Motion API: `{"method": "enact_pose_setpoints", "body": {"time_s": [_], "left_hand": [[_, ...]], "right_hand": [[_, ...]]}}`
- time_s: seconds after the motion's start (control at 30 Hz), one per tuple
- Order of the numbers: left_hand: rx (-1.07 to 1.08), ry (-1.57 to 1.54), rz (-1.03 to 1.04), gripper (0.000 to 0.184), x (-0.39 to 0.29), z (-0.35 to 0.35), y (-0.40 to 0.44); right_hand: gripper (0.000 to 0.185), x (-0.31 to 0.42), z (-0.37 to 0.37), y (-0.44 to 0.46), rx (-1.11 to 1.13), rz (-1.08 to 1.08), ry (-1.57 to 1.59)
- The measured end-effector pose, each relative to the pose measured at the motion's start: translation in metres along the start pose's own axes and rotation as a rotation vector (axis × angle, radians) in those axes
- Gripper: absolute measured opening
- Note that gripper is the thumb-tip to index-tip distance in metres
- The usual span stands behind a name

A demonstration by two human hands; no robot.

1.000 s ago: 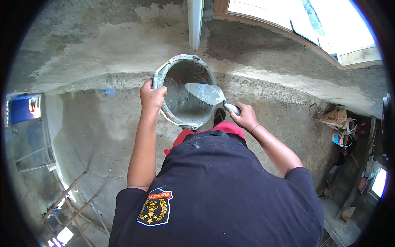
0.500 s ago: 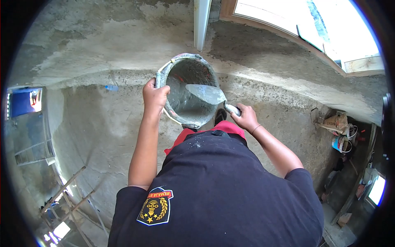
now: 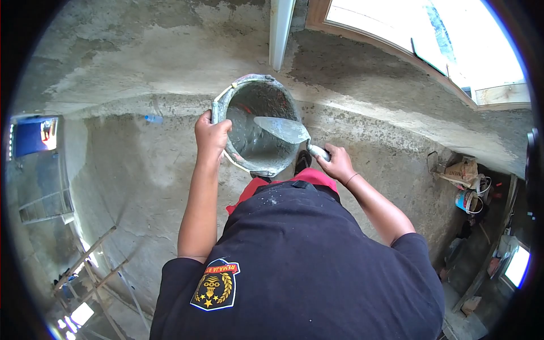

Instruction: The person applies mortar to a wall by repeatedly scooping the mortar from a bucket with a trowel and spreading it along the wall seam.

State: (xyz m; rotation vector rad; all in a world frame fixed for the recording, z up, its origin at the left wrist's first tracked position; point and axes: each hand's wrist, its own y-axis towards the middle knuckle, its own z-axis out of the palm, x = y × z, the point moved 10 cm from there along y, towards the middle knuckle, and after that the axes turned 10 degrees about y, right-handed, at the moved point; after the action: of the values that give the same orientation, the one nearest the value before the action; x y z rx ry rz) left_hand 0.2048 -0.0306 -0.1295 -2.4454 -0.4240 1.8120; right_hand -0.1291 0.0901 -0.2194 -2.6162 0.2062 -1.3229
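Observation:
My left hand (image 3: pixel 212 135) grips the rim of a round, cement-smeared bucket (image 3: pixel 255 156) at its left side, with the thumb over the edge. The bucket is tilted so that its mouth faces me, and grey residue coats the inside. In my right hand (image 3: pixel 338 163) is the handle of a trowel (image 3: pixel 289 131). The trowel's flat blade points left and lies across the bucket's opening. My right hand stays just outside the bucket's right side.
A wooden window frame (image 3: pixel 391 46) is at the upper right, beside a white pipe (image 3: pixel 280 37). A plastic bottle (image 3: pixel 153 119) lies by the wall. Paper sack (image 3: pixel 463 171) and small bucket (image 3: pixel 468 200) stand at right. Wooden poles (image 3: pixel 93 255) cross at lower left.
The view has shifted slightly, so the pipe and window frame appear further right. Both hands keep their holds, and the trowel blade remains over the bucket's mouth.

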Motion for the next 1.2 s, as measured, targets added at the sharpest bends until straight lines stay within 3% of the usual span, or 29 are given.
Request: {"method": "enact_pose_setpoints", "body": {"time_s": [0.17,0.67,1.2], "left_hand": [[-0.005,0.026,-0.014,0.017,0.004,0.000,-0.001],[-0.074,-0.098,-0.040,0.015,0.021,0.010,-0.004],[-0.103,-0.119,-0.065,0.013,0.043,0.023,0.002]], "right_hand": [[0.041,0.001,0.004,-0.006,0.082,0.014,-0.047],[0.039,0.003,-0.031,0.002,-0.019,-0.154,-0.189],[0.042,-0.038,-0.029,0.006,0.037,-0.048,-0.137]]}}
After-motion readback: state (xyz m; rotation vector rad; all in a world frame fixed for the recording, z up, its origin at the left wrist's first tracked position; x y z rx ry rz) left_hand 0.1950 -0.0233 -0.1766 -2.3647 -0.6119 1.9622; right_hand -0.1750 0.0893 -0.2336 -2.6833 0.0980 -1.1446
